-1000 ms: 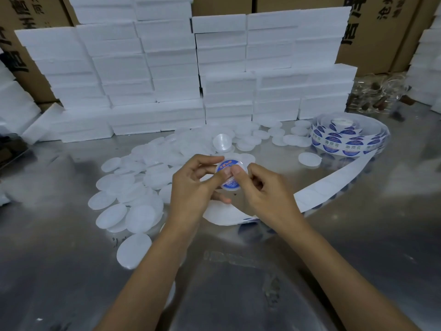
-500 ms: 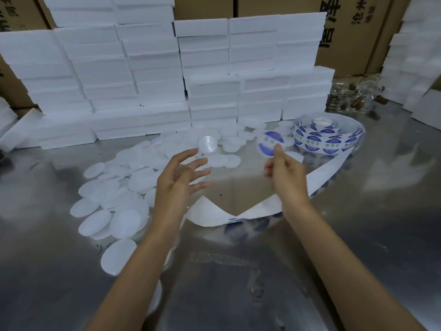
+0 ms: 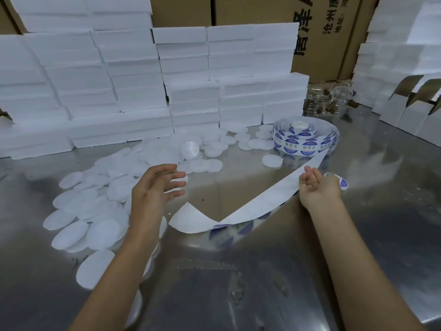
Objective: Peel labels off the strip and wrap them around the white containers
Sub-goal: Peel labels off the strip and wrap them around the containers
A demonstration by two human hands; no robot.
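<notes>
Background: white foam blocks (image 3: 191, 75) are stacked in rows along the far edge of the table, with brown cardboard cartons (image 3: 317, 32) standing behind them.
Surface: shiny metal table (image 3: 238, 283), with reflections on it.
Right corner: folded white boxes (image 3: 405, 111) stand at the far right, and some clear glass jars (image 3: 329, 99) lie beside the foam.
Your left hand (image 3: 155, 187): it hovers above the table with the fingers spread wide and relaxed. It holds nothing.
Your right hand (image 3: 317, 187): palm turned up, fingers loosely curled. A labelled container (image 3: 340, 181) with a blue and white sticker lies just beyond the fingers; I cannot tell if the hand touches it or has let it go.
White containers (image 3: 95, 204): many round white pieces lie in a loose pile on the left part of the table, under and beyond your left hand. A few more (image 3: 272, 161) lie near the roll.
Label roll (image 3: 305, 139): it sits at the far right of the pile, wound with blue labels facing out.
Strip (image 3: 250, 209): the white backing runs from the roll toward you, passes just beside your right hand, and ends in a curled tip between your two arms.
</notes>
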